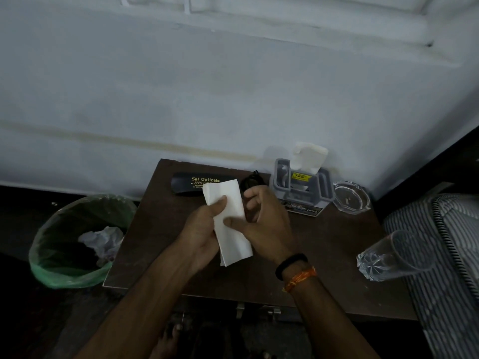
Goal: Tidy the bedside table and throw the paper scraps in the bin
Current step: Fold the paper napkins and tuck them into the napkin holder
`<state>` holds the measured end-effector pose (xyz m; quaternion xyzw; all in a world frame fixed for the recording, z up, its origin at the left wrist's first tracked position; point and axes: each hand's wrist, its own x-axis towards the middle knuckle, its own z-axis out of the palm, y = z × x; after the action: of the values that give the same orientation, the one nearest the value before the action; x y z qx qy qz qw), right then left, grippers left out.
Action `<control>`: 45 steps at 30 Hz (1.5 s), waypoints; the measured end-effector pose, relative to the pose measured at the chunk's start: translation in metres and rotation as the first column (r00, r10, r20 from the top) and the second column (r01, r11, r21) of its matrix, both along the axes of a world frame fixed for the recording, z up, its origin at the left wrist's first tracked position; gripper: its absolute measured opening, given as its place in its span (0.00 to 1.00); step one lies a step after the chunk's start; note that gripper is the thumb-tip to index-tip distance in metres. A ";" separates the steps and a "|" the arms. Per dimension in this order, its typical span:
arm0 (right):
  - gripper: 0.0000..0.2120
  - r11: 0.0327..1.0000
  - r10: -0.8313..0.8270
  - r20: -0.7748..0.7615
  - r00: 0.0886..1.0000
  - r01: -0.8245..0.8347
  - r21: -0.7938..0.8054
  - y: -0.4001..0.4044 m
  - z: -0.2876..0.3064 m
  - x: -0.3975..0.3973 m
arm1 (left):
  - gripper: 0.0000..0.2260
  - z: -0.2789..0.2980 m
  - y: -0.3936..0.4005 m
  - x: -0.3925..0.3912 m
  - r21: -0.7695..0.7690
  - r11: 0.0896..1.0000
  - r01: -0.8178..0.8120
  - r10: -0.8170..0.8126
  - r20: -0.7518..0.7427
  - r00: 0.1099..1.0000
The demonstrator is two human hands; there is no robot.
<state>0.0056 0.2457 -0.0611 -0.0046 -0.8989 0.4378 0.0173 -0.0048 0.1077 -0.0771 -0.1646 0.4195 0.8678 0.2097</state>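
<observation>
Two hands, left hand (204, 230), right hand (264, 221), folded tissue (228, 216), "Sai Opticals" case (186, 183)

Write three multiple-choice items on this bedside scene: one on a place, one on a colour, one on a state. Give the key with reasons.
1. Where is the bin?
A. left of the table
B. on the bed
C. behind the holder

2. What colour is the bin liner?
A. red
B. green
C. yellow

3. What is the state of the tissue?
A. crumpled in the bin
B. folded, held in both hands
C. lying flat on the table

Key: 1 A, it stands off the table's left edge. 2 B, green plastic lines it. 3 B, the left hand and right hand pinch the folded strip.
</observation>
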 end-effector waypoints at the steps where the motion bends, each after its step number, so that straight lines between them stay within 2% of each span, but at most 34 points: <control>1: 0.25 1.000 -0.010 0.061 0.998 0.012 -0.025 0.002 0.000 0.000 | 0.10 -0.001 0.000 -0.001 -0.002 1.000 -0.003 0.003 0.002 1.000; 3: 0.22 0.986 0.037 0.209 0.977 -0.002 -0.167 0.005 0.000 -0.001 | 0.14 -0.004 -0.002 -0.002 -0.005 1.000 0.015 -0.015 -0.019 1.000; 5: 0.16 0.942 0.132 0.281 0.950 -0.033 -0.333 0.007 -0.002 0.000 | 0.15 -0.005 -0.002 -0.003 -0.048 0.997 0.056 -0.059 -0.057 0.997; 7: 0.13 0.912 0.169 0.280 0.945 -0.043 -0.407 0.010 -0.002 0.000 | 0.14 -0.003 -0.004 -0.003 -0.141 0.987 0.073 -0.085 -0.079 0.993; 10: 0.10 0.863 0.124 0.228 0.966 0.008 -0.506 0.018 0.003 -0.003 | 0.20 -0.002 -0.009 -0.004 -0.319 0.941 0.112 -0.173 -0.169 0.970; 13: 0.09 0.888 0.052 0.235 0.971 0.062 -0.456 0.029 0.003 -0.006 | 0.11 -0.001 -0.011 -0.003 -0.429 0.901 0.058 -0.169 -0.227 0.959; 16: 0.07 0.928 0.056 0.256 0.965 0.044 -0.369 0.037 0.001 -0.007 | 0.05 -0.001 -0.010 -0.002 -0.545 0.838 -0.019 -0.184 -0.315 0.931; 19: 0.07 0.942 0.069 0.237 0.969 0.015 -0.335 0.042 0.001 -0.008 | 0.05 0.000 -0.006 -0.001 -0.632 0.774 -0.043 -0.254 -0.372 0.893; 25: 0.07 0.965 0.085 0.223 0.971 -0.024 -0.262 0.055 0.005 -0.012 | 0.04 -0.001 -0.003 -0.006 -0.648 0.758 -0.074 -0.258 -0.402 0.878; 32: 0.05 0.981 0.087 0.226 0.970 -0.043 -0.190 0.068 0.007 -0.014 | 0.03 0.000 0.002 -0.007 -0.716 0.672 -0.191 -0.293 -0.494 0.819; 37: 0.03 0.975 -0.067 0.080 0.995 0.082 -0.208 0.078 0.013 -0.020 | 0.08 0.012 0.013 -0.013 -0.766 0.590 -0.255 -0.392 -0.548 0.738; 39: 0.03 0.964 -0.144 -0.009 0.990 0.138 -0.227 0.082 0.016 -0.023 | 0.08 0.026 0.023 -0.023 -0.754 0.598 -0.270 -0.400 -0.573 0.716; 42: 0.04 0.918 -0.307 -0.141 0.941 0.255 -0.303 0.094 0.023 -0.028 | 0.10 0.048 0.044 -0.048 -0.743 0.610 -0.277 -0.449 -0.612 0.651; 45: 0.04 0.884 -0.425 -0.252 0.869 0.339 -0.323 0.108 0.027 -0.030 | 0.13 0.063 0.069 -0.068 -0.765 0.584 -0.272 -0.519 -0.610 0.599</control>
<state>-0.0240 0.3538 -0.0344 -0.1162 -0.7977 0.5379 0.2468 -0.0733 0.1772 -0.0139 0.1944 0.8194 0.5386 -0.0270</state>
